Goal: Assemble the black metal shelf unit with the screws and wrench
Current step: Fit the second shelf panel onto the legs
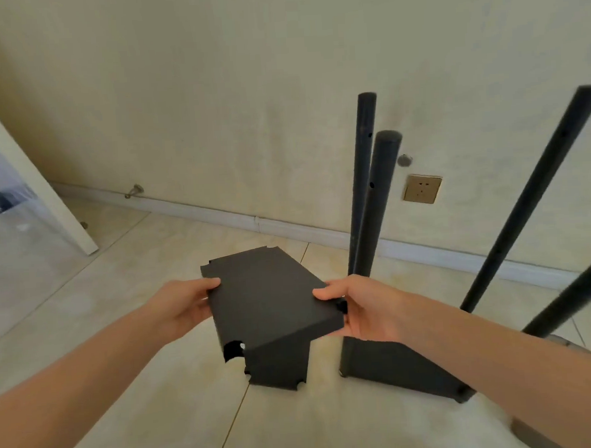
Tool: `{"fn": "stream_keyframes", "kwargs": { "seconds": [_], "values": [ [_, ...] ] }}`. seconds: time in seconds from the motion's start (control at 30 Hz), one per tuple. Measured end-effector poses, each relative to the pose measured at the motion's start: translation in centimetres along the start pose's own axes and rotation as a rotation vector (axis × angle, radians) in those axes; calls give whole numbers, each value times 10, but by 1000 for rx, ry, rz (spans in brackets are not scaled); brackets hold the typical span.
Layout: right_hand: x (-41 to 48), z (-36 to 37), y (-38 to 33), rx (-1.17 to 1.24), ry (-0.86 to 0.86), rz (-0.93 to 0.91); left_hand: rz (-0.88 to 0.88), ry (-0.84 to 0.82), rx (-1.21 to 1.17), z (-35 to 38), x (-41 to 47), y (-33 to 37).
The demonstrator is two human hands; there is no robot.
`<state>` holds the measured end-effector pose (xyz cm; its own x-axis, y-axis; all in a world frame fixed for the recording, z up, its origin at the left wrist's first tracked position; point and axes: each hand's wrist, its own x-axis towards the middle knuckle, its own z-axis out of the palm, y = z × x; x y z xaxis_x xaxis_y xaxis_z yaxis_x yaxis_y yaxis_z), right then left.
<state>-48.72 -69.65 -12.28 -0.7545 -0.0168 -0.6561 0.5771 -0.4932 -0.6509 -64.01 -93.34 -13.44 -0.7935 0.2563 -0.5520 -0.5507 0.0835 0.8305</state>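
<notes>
Pale beige glazed tiles with thin dark grout lines cover the floor point(141, 386), which meets a cream, faintly stained wall point(212, 91) along a white baseboard point(218, 216). A brass-coloured wall socket point(421, 188) sits low on the wall towards the right, with a small round grey fitting point(404, 160) just above it. At the floor's far left edge a white board point(28, 176) leans at an angle, and a clear plastic sheet point(14, 245) lies beside it.

Near the middle of the floor, a black metal shelf panel point(270, 300) is held above the tiles between both grips. The left grip point(185, 305) is clamped on the panel's left long edge, thumb on top and fingers beneath. The right grip point(367, 309) is clamped on the right edge near the front corner, thumb flat on the top face. The panel is a matt, flat rectangle with folded-down lips and notched corners. Below its near end shows a second black panel point(277, 368) of the same finish, close to the tiles.

Just right of the right grip stands the part-built shelf unit: a black base shelf point(397, 372) on the floor, with four round black posts point(380, 202) rising from it. The posts are matt tubes with capped tops and small holes along their sides
</notes>
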Motion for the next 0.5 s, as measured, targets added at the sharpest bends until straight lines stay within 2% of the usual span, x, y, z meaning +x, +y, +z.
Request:
{"fn": "stream_keyframes", "kwargs": {
  "seconds": [0.27, 0.33, 0.4, 0.5],
  "values": [
    [-128, -59, -18, -141, -88, -70, 116, -33, -43, 15, -61, 35],
    [-155, -75, -16, -189, -87, -65, 64, -105, 33, 24, -79, 37],
    [-178, -87, -14, -271, -82, -73, 2, -194, 210, 33, -98, 40],
    [-208, -103, -14, -329, -30, -103, -17, -320, 366, 51, -125, 43]
  ]
}}
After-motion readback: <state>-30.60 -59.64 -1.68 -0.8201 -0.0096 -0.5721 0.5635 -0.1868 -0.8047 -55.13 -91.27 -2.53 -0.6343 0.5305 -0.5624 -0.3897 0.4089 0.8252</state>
